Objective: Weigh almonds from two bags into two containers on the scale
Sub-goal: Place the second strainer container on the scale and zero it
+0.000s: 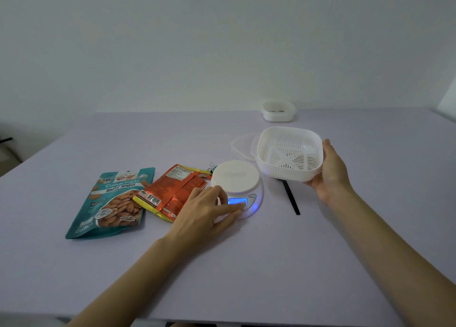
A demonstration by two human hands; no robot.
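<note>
Starting at the fingers, we see those of the left hand (pixel 209 210) stretched nearly straight, their tips (pixel 240 211) pressing the front lip of the scale (pixel 235 178) just beside its lit blue display (pixel 237 201); nothing is grasped. The right hand (pixel 330 173) grips the white slotted container (pixel 288 154), thumb over its right rim and fingers curled beneath, holding it tilted in the air just right of the scale, whose round platform is bare. Behind the container a translucent lid (pixel 243 144) lies flat, and below it a black stick (pixel 291 198). Left of the scale we find the orange bag (pixel 170 191), its far end touching a binder clip (pixel 211 166), and beside it the teal almond bag (pixel 113 201). A second white container (pixel 278 111) sits at the far edge of the lilac table (pixel 246 265).
</note>
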